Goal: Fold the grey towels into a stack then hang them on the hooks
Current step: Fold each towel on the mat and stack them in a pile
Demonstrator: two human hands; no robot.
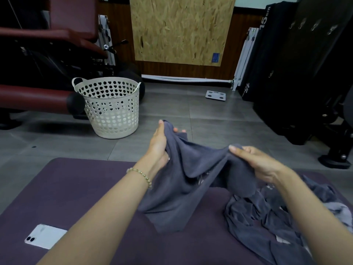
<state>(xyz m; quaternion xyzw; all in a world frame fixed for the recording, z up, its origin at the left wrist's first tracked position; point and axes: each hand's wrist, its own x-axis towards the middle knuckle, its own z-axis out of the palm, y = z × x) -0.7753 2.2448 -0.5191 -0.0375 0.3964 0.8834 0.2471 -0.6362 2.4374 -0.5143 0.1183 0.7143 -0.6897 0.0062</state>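
Note:
A grey towel (pixel 183 180) hangs between both my hands above the purple mat (pixel 86 188). My left hand (pixel 159 144) grips its upper left edge, thumb up. My right hand (pixel 256 161) pinches the top edge further right. The towel's lower part sags down onto the mat. A crumpled heap of more grey towels (pixel 267 222) lies on the mat at the right, under my right forearm. Several metal hooks (pixel 313 25) show on the dark panel at the upper right.
A white phone (pixel 44 236) lies on the mat at the lower left. A cream perforated basket (pixel 110 106) stands on the grey floor beyond the mat. Red padded gym equipment (pixel 38 96) is at the left, black gym gear (pixel 305 83) at the right, a scale (pixel 215 95) near the wall.

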